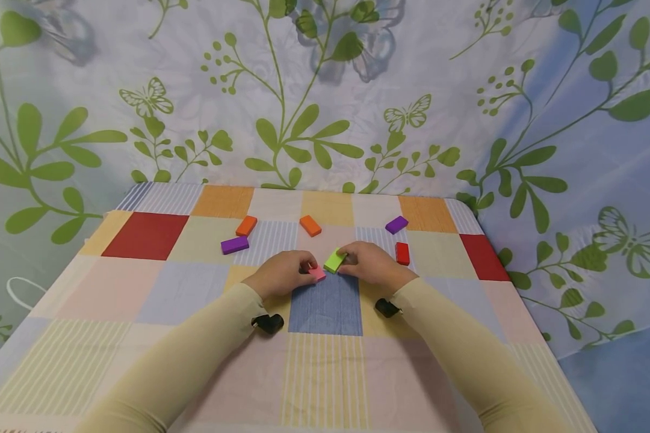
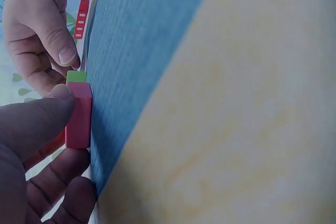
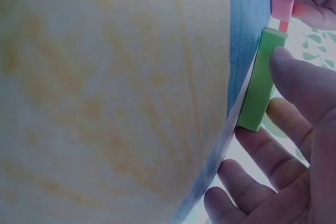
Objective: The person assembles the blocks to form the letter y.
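pink block (image 1: 317,273) is pinched in the grip of the left hand (image 1: 281,274); green block (image 1: 334,260) is pinched in the grip of the right hand (image 1: 376,264), just beside the pink. both are held at the cloth-covered table (image 1: 325,385), where two orange blocks (image 1: 310,225), two purple blocks (image 1: 235,245) and a red block (image 1: 402,253) are scattered.

The pink block (image 1: 317,274), a small plain oblong, sits pinched in the left grip (image 1: 283,273) on the desk (image 1: 325,310). Just right, the lime-green block (image 1: 333,261), also oblong, slants away, pinched in the right grip (image 1: 376,264).
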`<state>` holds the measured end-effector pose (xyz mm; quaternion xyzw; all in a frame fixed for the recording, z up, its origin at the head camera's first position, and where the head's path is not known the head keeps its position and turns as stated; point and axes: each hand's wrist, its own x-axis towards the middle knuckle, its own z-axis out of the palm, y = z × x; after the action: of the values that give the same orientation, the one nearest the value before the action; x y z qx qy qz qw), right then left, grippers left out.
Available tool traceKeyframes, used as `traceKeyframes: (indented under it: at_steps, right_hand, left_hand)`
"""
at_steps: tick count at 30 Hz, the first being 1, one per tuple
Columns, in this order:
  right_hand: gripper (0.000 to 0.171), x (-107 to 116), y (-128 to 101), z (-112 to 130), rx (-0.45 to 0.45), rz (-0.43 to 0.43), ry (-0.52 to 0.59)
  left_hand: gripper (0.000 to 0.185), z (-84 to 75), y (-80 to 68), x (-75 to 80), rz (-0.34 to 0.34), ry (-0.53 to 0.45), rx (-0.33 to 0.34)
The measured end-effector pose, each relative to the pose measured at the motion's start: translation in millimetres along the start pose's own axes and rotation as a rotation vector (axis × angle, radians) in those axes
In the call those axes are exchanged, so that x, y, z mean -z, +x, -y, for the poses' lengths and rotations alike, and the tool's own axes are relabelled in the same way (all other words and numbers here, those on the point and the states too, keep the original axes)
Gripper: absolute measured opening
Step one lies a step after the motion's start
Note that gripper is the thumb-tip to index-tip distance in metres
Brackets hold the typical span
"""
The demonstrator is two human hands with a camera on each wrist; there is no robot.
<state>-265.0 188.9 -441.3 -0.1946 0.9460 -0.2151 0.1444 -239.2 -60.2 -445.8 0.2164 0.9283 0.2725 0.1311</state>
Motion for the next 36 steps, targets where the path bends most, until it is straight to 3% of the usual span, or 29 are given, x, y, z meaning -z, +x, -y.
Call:
traceKeyframes:
  at_steps: [25,36]
  right_hand:
    - [0.041,-5.6,3.8,14.3,0.046,-0.059,-0.121]
    - [0.039,-10.8,3.4,14.0,0.048,-0.067,-0.113]
  left_hand:
    - [0.027,3.4,2.4,-5.7,-0.033,-0.001,-0.003]
    - [0.030,2.2,0.5,-8.7,-0.047,0.001,0.001]
